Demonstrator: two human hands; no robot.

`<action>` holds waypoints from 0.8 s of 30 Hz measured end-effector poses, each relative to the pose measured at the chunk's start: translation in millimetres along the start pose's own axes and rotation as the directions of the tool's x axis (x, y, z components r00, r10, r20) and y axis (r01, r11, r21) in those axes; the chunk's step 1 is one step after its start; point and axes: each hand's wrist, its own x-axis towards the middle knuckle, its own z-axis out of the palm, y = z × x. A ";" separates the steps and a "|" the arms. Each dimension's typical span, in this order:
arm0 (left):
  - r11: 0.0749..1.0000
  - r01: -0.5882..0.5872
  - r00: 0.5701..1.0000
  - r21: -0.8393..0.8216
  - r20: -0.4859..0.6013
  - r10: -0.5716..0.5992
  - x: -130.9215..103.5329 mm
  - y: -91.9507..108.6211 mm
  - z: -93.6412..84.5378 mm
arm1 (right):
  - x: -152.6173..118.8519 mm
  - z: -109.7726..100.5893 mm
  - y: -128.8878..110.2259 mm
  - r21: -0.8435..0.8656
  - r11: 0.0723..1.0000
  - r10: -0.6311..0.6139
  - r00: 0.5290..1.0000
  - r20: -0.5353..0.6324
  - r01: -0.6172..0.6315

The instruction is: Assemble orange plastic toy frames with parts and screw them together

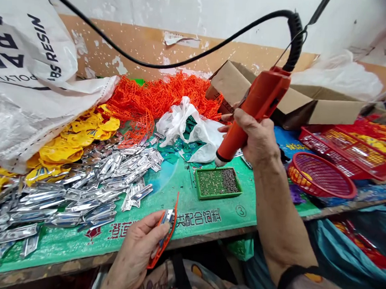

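My left hand (140, 242) is closed around an orange plastic piece with a shiny metal plate (164, 230) laid against it, at the table's front edge. A red-orange electric screwdriver (253, 113) is gripped in my right hand (259, 136), its tip pointing down and left. Beneath that tip sits a green tray (197, 188) with a perforated top and small dark screws (230, 181) heaped at its right end. Whether the tip touches a screw, I cannot tell. Loose metal plates (101, 182) lie in a wide pile to the left.
Behind are tangled orange plastic pieces (170, 94), a white plastic bag (206, 139) and cardboard boxes (334, 111). Yellow parts (70, 140) spill beside a white sack (28, 80). Red baskets (323, 174) stand at right. A black cable (172, 65) loops overhead to the screwdriver.
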 end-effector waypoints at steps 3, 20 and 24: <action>1.000 0.025 1.000 0.018 -0.010 -0.024 3.8 -2.7 2.3 | -22.7 1.9 8.3 -0.004 0.999 0.046 0.999 -0.011 -0.046; 0.990 0.068 0.995 0.125 0.059 -0.076 9.0 4.2 15.9 | -61.1 2.0 49.7 -0.011 0.996 0.088 0.991 -0.100 -0.090; 0.989 0.095 0.993 0.110 0.057 -0.102 9.0 4.4 18.5 | -63.5 1.7 52.7 0.000 0.995 0.101 0.988 -0.116 -0.102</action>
